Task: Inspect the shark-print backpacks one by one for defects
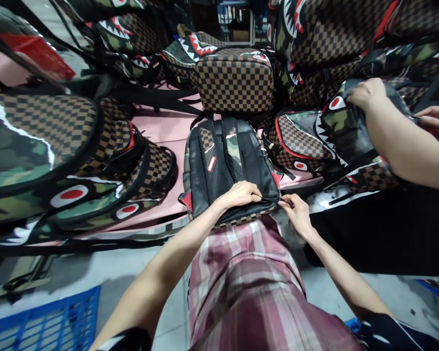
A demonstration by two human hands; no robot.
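A backpack (201, 161) lies strap side up in front of me, its checkered bottom edge toward my body. My left hand (242, 194) presses on the black back panel near the lower edge, fingers curled over a fold of the material. At the lower right corner, my right hand (295, 209) pinches the bag's edge between thumb and fingers; what exact part it grips is too small to make out. Black shoulder straps with a small red label (211, 164) run up the middle of the panel. Red side pieces stick out at both lower sides.
Checkered and camouflage backpacks (73, 126) are stacked at left, with another bag (236, 85) behind mine. At right, a co-worker's hands (368, 92) handle a similar backpack (346, 117). Pink table surface (157, 127) shows between bags. A blue plastic crate (51, 321) sits on the floor.
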